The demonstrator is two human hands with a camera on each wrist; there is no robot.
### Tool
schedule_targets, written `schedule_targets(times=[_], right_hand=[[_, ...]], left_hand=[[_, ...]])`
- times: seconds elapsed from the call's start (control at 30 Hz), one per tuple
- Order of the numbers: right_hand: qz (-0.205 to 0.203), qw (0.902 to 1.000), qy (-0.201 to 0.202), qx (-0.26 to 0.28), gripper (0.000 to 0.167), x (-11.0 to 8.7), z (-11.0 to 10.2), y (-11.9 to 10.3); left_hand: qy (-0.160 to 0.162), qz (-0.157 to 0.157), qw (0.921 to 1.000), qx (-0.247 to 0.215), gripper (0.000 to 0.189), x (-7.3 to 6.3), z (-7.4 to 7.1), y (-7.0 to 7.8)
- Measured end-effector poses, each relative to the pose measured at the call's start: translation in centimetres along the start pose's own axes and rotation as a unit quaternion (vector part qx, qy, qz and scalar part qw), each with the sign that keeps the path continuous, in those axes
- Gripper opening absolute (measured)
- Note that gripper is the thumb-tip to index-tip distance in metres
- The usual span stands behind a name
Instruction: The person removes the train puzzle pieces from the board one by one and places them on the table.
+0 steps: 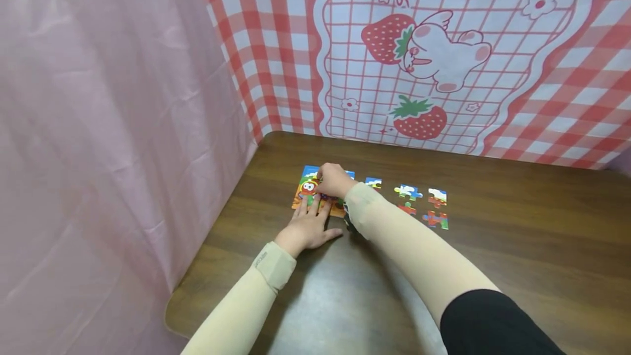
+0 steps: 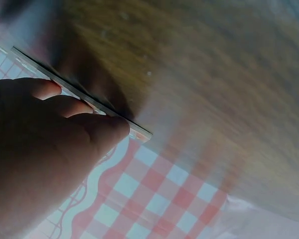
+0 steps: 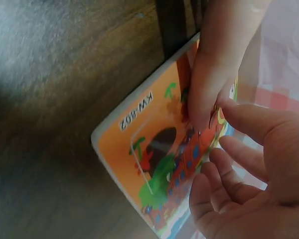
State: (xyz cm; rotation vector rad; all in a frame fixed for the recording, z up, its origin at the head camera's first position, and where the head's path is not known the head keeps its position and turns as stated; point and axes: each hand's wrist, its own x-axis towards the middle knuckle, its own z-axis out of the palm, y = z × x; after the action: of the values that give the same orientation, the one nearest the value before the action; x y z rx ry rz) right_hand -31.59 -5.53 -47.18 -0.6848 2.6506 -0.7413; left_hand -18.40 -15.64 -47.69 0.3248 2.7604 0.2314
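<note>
A bright cartoon jigsaw board (image 1: 311, 170) lies flat on the table, its corner marked KW-802 in the right wrist view. My left hand (image 1: 307, 231) rests on its near part, fingers spread and straight, thumb out on the wood. In the left wrist view those fingers press along the edge of the thin board (image 2: 139, 131). Over the middle of the board, my right hand (image 1: 336, 181) bends down beside the left fingers. Its thumb and forefinger pinch at what looks like a small puzzle piece, mostly hidden by the hands; the other fingers (image 3: 202, 191) curl loosely.
Several loose puzzle pieces (image 1: 408, 192) lie in rows right of the board, partly behind my right forearm. The brown wooden table (image 1: 517, 234) meets a pink curtain (image 1: 123, 125) on the left and a strawberry-print cloth (image 1: 419, 70) at the back.
</note>
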Motion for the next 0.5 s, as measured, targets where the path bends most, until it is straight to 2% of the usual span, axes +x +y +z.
schedule_targets(times=[0.2,0.4,0.5], right_hand=[[-0.003,0.9999,0.006,0.012,0.015,0.20,0.19,-0.06],[0.011,0.9999,-0.010,0.007,0.032,0.20,0.08,-0.42],[0.019,0.9998,-0.004,0.010,0.034,0.24,0.10,-0.60]], left_hand=[[0.004,-0.002,1.0000,-0.002,0.089,0.05,0.00,0.09],[0.014,0.002,0.9999,-0.001,0.091,0.05,0.06,0.34],[0.019,0.003,0.9998,0.002,0.091,0.09,0.12,0.41]])
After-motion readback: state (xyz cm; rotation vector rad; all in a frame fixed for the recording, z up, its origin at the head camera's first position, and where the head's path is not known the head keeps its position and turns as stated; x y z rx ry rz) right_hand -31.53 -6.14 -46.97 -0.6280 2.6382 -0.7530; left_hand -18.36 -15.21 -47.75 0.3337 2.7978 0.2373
